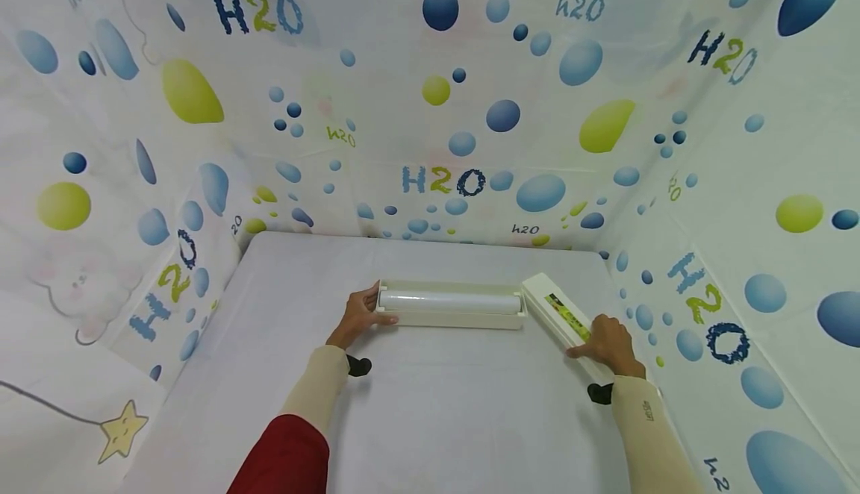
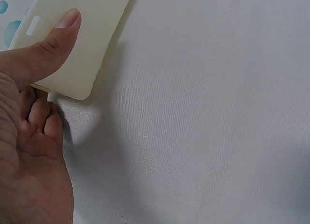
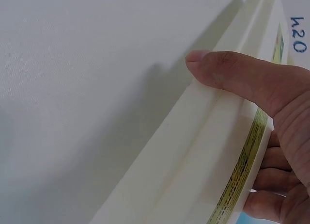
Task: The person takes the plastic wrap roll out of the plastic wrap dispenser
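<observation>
A long cream plastic box [image 1: 463, 320] with its top off lies across the table, and a roll of clear film [image 1: 450, 301] sits inside it. My left hand [image 1: 357, 317] grips the box's left end, the thumb [image 2: 60, 40] on the near side and the other fingers behind or under it. Its long cream lid [image 1: 547, 300], bearing a yellow-green label [image 1: 567, 316], slants down to the right of the box. My right hand [image 1: 608, 346] holds the lid by its near part, thumb [image 3: 227, 69] on one side and fingers on the other.
A white cloth [image 1: 430, 419] covers the table. Behind it and on both sides hangs a white sheet [image 1: 376, 128] printed with blue and green drops and H2O lettering. The lid's near end lies close to the right-hand sheet.
</observation>
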A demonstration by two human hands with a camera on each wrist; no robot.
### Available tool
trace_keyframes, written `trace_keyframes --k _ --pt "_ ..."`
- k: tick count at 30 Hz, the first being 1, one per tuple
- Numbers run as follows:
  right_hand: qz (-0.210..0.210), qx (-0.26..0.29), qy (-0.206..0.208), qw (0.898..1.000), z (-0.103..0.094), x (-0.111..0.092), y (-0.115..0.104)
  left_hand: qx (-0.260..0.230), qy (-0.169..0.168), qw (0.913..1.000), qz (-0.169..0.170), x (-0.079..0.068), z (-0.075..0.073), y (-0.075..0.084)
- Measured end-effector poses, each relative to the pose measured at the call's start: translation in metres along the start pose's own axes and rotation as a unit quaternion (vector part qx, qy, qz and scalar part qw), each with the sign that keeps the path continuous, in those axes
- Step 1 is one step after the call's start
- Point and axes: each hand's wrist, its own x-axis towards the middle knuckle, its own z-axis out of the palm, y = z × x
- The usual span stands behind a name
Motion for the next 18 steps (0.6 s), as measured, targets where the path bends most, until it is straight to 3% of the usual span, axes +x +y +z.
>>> trace_keyframes --k 18 --pt "0.01 0.005 -0.015 1.0 0.01 0.004 0.004 0.002 0.001 1.0 0.004 -0.002 0.001 0.006"
